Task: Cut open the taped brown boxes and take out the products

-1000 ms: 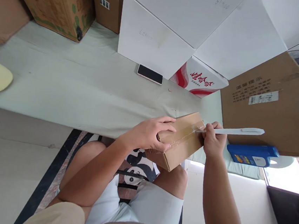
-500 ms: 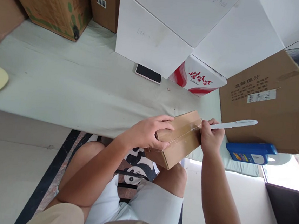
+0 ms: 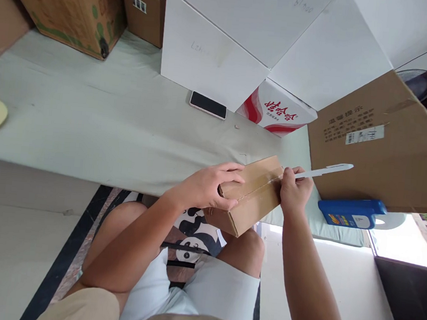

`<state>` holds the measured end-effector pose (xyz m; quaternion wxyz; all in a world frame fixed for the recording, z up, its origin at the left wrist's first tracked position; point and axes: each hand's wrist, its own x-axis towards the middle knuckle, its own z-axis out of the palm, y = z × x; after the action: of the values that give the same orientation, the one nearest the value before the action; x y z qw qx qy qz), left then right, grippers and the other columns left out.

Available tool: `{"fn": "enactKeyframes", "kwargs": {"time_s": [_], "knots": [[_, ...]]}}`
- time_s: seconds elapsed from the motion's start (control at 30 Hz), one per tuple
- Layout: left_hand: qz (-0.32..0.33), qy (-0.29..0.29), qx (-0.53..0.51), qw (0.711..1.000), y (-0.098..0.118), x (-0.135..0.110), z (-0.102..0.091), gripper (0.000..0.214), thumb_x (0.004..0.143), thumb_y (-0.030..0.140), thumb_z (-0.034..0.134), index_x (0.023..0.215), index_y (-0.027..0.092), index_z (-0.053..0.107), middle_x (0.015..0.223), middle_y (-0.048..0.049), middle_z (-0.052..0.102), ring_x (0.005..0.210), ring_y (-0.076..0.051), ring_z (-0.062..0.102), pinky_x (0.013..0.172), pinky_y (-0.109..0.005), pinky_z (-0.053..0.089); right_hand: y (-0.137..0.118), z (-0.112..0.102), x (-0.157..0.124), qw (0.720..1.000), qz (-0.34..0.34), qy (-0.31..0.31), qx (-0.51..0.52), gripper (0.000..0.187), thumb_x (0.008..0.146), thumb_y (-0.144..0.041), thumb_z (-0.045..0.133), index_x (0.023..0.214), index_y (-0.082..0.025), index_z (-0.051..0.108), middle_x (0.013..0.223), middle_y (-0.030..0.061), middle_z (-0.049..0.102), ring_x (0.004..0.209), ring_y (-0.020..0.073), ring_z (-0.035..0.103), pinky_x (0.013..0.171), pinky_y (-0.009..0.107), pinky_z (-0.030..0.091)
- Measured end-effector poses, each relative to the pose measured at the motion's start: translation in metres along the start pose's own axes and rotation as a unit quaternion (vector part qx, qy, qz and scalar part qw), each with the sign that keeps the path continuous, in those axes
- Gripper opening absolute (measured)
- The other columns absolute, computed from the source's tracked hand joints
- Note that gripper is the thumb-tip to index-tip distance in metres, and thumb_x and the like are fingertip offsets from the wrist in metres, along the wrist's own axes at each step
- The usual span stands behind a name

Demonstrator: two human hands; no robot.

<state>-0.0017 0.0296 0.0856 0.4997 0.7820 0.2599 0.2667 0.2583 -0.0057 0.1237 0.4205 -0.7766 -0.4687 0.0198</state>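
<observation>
A small brown cardboard box (image 3: 253, 196) with tape along its top seam rests half on the edge of a pale green table (image 3: 100, 119), above my lap. My left hand (image 3: 211, 185) is closed over the box's near end, holding it steady. My right hand (image 3: 294, 190) is closed on a white utility knife (image 3: 323, 170), whose tip meets the taped seam at the box's far corner. The knife's handle sticks out to the right.
A black phone (image 3: 208, 105) lies on the table before stacked white boxes (image 3: 215, 59) and a red-and-white carton (image 3: 278, 113). A large brown box (image 3: 384, 146) stands at right with a blue tape dispenser (image 3: 352, 212) below it. Brown cartons (image 3: 77, 6) sit far left.
The knife's handle has tilted up a little against the seam. The camera view has drifted, so everything sits slightly left and higher. My left hand keeps its hold.
</observation>
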Motion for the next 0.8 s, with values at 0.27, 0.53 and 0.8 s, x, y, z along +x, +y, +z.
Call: {"fn": "enactKeyframes", "kwargs": {"time_s": [0.27, 0.53, 0.8], "knots": [[0.006, 0.006, 0.001, 1.000, 0.001, 0.000, 0.002, 0.046, 0.078, 0.040, 0.074, 0.122, 0.028, 0.071, 0.158, -0.0045, 0.050, 0.129, -0.029, 0.062, 0.105, -0.040, 0.051, 0.007, 0.001, 0.001, 1.000, -0.022, 0.012, -0.002, 0.033, 0.080, -0.043, 0.056, 0.058, -0.023, 0.041, 0.055, -0.0048, 0.042, 0.055, 0.0113, 0.040, 0.055, 0.027, 0.032], [0.039, -0.021, -0.014, 0.999, -0.008, 0.000, -0.003, 0.055, 0.075, 0.043, 0.082, 0.127, 0.029, 0.070, 0.161, -0.0071, 0.047, 0.136, -0.031, 0.058, 0.105, -0.041, 0.052, 0.016, 0.003, 0.001, 0.998, -0.001, 0.056, 0.041, 0.028, 0.080, -0.039, 0.060, 0.062, -0.022, 0.048, 0.055, -0.0052, 0.045, 0.055, 0.0110, 0.044, 0.054, 0.025, 0.035], [0.097, -0.006, -0.042, 0.994, -0.022, 0.002, -0.010, 0.061, 0.075, 0.040, 0.085, 0.133, 0.029, 0.068, 0.153, -0.0091, 0.057, 0.138, -0.030, 0.057, 0.111, -0.043, 0.050, 0.026, 0.003, 0.001, 0.934, 0.073, 0.156, 0.313, 0.032, 0.077, -0.043, 0.062, 0.069, -0.024, 0.038, 0.056, -0.0107, 0.033, 0.043, 0.0044, 0.030, 0.042, 0.019, 0.025]]}}
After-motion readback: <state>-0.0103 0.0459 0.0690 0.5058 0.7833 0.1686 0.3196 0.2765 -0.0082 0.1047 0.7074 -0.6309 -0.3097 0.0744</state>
